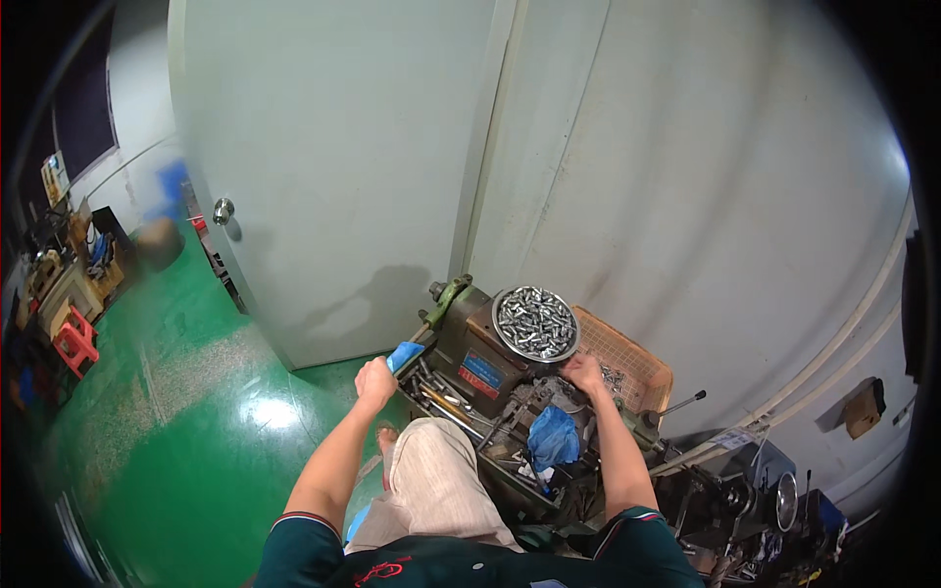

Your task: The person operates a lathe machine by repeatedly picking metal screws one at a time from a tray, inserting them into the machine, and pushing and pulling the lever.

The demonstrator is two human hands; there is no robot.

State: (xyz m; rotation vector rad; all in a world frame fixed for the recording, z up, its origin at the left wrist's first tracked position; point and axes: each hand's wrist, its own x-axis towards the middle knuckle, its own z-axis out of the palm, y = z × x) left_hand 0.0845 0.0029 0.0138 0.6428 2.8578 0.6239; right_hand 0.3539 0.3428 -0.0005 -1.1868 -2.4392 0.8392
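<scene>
My left hand (375, 380) is closed around the lower end of a blue-wrapped handle (405, 355) at the left side of a green bench machine (457, 338). A green lever (449, 297) rises behind that handle. My right hand (583, 370) reaches over the machine, just below the rim of a round metal bowl (537, 324) heaped with small shiny metal parts. Its fingers are pinched together at the machine's middle; what they hold is too small to make out. Near my right forearm lies a crumpled blue cloth (554, 437).
An orange plastic basket (627, 355) with some metal parts stands behind the machine. Loose tools (441, 397) lie in its front tray. A grey door (343, 176) stands ahead on the left. More machinery (735, 505) is at the right, and a red stool (75, 341) at far left.
</scene>
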